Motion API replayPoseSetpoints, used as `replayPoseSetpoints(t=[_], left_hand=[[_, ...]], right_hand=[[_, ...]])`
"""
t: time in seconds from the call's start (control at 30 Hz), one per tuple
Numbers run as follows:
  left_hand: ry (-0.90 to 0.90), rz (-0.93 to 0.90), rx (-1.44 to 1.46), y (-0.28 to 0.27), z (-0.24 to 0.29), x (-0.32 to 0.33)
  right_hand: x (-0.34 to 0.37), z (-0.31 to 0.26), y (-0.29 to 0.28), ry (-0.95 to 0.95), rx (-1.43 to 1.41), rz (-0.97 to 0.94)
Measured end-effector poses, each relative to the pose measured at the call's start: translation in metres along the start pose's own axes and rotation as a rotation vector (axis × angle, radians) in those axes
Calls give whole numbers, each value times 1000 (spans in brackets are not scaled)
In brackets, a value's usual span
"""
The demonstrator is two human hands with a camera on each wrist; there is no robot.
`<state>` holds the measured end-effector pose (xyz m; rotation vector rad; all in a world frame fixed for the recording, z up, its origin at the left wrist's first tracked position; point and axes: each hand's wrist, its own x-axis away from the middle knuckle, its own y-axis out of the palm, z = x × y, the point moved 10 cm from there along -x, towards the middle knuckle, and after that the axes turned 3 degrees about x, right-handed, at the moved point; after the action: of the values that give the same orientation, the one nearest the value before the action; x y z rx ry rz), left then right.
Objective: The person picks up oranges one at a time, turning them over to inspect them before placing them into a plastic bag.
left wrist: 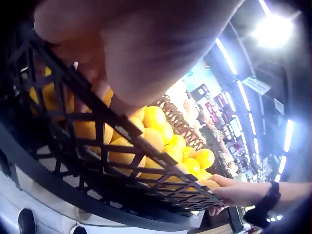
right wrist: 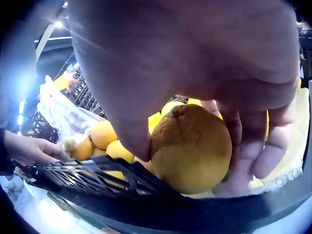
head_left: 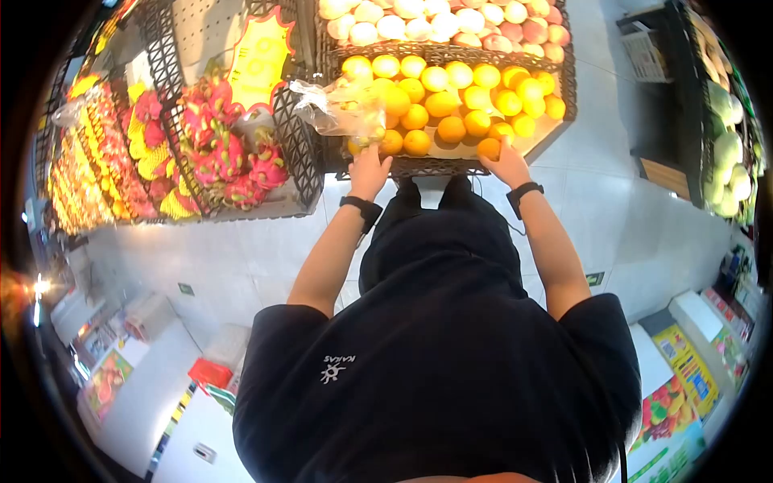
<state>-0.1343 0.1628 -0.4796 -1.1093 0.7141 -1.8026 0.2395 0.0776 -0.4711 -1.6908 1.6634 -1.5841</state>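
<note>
An orange [right wrist: 191, 148] with a brownish patch sits between the thumb and fingers of my right hand [head_left: 507, 167], at the crate's front right corner. My left hand [head_left: 370, 171] reaches over the front rim on the left, beside a clear plastic bag [head_left: 342, 113]. In the left wrist view the fingers of my left hand [left wrist: 141, 44] go down behind the black lattice [left wrist: 100, 122] among oranges; whether they grip anything is hidden. The right wrist view shows the bag [right wrist: 63, 114] next to my left hand [right wrist: 36, 148]. Many oranges [head_left: 441, 103] fill the crate.
Behind the oranges lie pale round fruits [head_left: 419, 30]. Dragon fruit [head_left: 217, 153] and a yellow price sign [head_left: 259, 63] are at the left. A dark stand with green produce [head_left: 727, 157] stands at the right. Tiled floor [head_left: 576, 209] shows around the person's body.
</note>
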Motion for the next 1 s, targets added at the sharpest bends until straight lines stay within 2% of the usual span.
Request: replayPoseSetpoints(t=[0.03,0.1,0.27,0.3,0.33,0.43,0.47,0.7,0.83,0.9,0.93,1.0], left_hand=[[-106,-25,-6,1,-1,0],[-125,73,-97,-9,14,2],[-119,13,-206,11,30,-14],[-121,10,-297,14,33,-18],[-123,6,-388,14,38,-19],[-157,8,-423,12,50,-19],[-120,81,-478,16,50,-22],[-120,1,-384,25,61,-49],[-25,11,-346,17,63,-43],[-14,58,-291,6,68,-30],[4,67,-257,4,66,-24],[58,116,-156,-14,76,-10]], right_hand=[[-5,1,6,-66,-60,-15],[-8,-2,14,-112,-70,22],[-12,-22,12,-180,83,-64],[-13,-26,9,-202,130,-79],[-13,-29,7,-214,128,-81],[-11,-35,4,-226,188,-74],[-14,-35,4,-209,201,-68],[-22,-28,7,-191,204,-5],[-23,-17,4,-183,204,-56],[-22,1,8,-210,-28,-78],[-15,6,4,-161,-69,-164],[-9,24,5,-144,-123,-156]])
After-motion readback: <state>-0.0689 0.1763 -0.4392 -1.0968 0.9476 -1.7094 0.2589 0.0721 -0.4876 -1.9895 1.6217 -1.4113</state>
